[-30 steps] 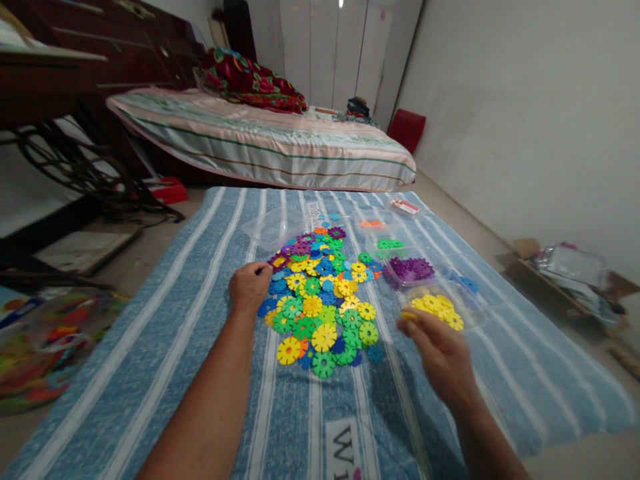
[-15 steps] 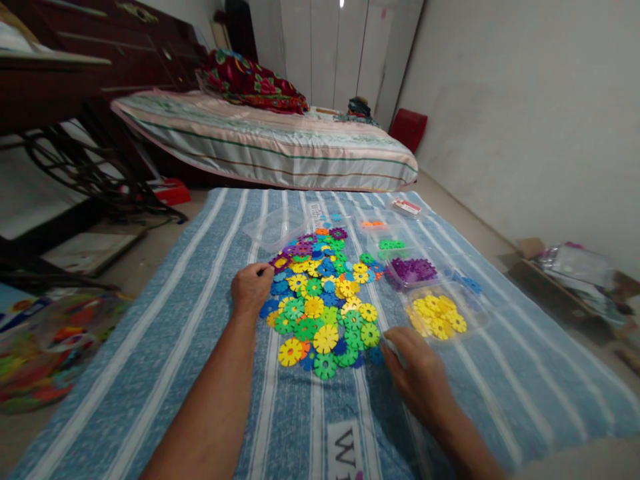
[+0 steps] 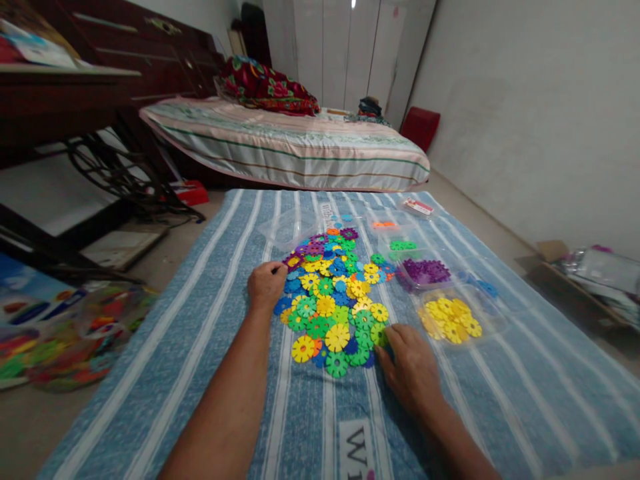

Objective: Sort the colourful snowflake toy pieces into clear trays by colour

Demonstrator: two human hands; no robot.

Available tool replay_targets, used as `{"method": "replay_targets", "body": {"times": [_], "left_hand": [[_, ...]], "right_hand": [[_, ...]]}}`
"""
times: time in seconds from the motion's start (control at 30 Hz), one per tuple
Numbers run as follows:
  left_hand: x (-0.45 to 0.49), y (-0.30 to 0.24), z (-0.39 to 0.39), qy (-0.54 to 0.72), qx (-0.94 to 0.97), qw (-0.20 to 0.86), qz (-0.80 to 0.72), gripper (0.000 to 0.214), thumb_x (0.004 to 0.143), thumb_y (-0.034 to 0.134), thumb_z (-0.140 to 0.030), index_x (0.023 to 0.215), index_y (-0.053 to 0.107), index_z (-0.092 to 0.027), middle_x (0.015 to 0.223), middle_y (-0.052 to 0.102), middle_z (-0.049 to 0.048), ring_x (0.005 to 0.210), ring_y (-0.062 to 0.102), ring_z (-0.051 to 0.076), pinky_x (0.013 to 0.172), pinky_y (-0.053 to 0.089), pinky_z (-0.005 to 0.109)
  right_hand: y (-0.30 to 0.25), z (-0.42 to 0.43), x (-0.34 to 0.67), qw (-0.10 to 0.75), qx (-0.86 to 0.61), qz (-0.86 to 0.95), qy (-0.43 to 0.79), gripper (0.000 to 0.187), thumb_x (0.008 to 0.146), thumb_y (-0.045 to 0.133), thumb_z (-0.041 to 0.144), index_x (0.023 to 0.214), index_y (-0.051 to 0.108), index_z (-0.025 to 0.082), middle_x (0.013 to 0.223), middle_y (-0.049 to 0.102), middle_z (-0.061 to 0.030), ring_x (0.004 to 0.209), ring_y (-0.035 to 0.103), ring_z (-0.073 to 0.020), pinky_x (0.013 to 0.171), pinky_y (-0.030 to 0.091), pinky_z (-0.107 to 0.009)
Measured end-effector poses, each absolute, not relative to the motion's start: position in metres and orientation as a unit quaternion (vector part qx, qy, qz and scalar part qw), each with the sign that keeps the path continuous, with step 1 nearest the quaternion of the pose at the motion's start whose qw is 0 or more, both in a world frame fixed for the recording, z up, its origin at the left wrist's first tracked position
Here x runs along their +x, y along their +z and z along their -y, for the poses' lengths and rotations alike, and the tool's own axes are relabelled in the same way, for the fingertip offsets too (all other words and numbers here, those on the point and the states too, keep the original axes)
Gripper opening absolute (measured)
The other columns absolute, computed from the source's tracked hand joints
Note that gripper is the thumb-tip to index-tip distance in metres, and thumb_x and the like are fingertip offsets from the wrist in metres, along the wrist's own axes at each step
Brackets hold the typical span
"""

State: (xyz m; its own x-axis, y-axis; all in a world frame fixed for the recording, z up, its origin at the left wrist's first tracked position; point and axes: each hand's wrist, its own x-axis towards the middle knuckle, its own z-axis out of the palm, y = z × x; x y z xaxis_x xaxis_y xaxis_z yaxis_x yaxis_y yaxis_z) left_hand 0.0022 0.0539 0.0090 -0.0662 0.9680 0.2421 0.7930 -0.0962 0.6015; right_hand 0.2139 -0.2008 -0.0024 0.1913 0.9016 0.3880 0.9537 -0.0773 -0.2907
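Observation:
A pile of flower-shaped plastic discs (image 3: 326, 306) in yellow, green, blue, purple and orange lies on a striped cloth. At its left edge is my left hand (image 3: 267, 285), thumb and fingers pinched together beside a purple disc (image 3: 293, 261); what sits between the fingertips is too small to make out. My right hand (image 3: 411, 365) reaches down at the pile's near right edge, thumb and forefinger apart, the fingertips touching a light green disc (image 3: 379, 334). The palm covers the cloth beneath it. Right of the pile, yellow discs (image 3: 453, 320) fill a clear plastic box.
Behind the yellow box stand clear boxes with purple discs (image 3: 427, 271), green discs (image 3: 403, 246) and orange discs (image 3: 384, 225). Blue discs (image 3: 486, 288) lie far right. An empty-looking clear box (image 3: 287, 227) sits behind the pile. A bed (image 3: 300, 143) stands beyond the cloth (image 3: 210, 267).
The view has shifted, so everything sits further right. My right hand has moved in against the pile's edge, and a blue disc there is now hidden. My left hand stays put.

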Motion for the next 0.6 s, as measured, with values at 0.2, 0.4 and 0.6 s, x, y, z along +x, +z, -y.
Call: {"method": "replay_targets", "body": {"times": [0.2, 0.4, 0.6], "left_hand": [[0.003, 0.008, -0.053, 0.322, 0.672, 0.138, -0.652, 0.034, 0.077, 0.050, -0.036, 0.089, 0.077, -0.019, 0.096, 0.076, 0.0040, 0.090, 0.068, 0.021, 0.081, 0.049, 0.026], [0.003, 0.008, -0.054, 0.317, 0.663, 0.137, -0.664, 0.034, 0.077, 0.051, -0.036, 0.091, 0.077, -0.018, 0.095, 0.076, 0.0056, 0.088, 0.068, 0.022, 0.078, 0.050, 0.028], [0.004, 0.009, -0.054, 0.308, 0.667, 0.136, -0.665, 0.034, 0.078, 0.051, -0.036, 0.092, 0.077, -0.019, 0.097, 0.077, 0.0052, 0.090, 0.068, 0.022, 0.080, 0.049, 0.027]], "right_hand": [[0.003, 0.213, 0.223, 0.272, -0.720, 0.638, -0.033, 0.023, 0.091, 0.051, 0.028, 0.109, 0.059, 0.018, 0.105, 0.064, -0.0116, 0.096, 0.058, -0.0256, 0.083, 0.050, -0.040], [0.001, 0.230, 0.227, 0.219, -0.738, 0.637, -0.044, 0.013, 0.085, 0.060, 0.032, 0.091, 0.062, 0.020, 0.105, 0.063, -0.0114, 0.097, 0.059, -0.0283, 0.083, 0.050, -0.042], [-0.001, 0.230, 0.224, 0.214, -0.737, 0.640, -0.044, 0.007, 0.086, 0.059, 0.025, 0.089, 0.062, 0.019, 0.108, 0.061, -0.0126, 0.101, 0.057, -0.0284, 0.085, 0.049, -0.042]]}}
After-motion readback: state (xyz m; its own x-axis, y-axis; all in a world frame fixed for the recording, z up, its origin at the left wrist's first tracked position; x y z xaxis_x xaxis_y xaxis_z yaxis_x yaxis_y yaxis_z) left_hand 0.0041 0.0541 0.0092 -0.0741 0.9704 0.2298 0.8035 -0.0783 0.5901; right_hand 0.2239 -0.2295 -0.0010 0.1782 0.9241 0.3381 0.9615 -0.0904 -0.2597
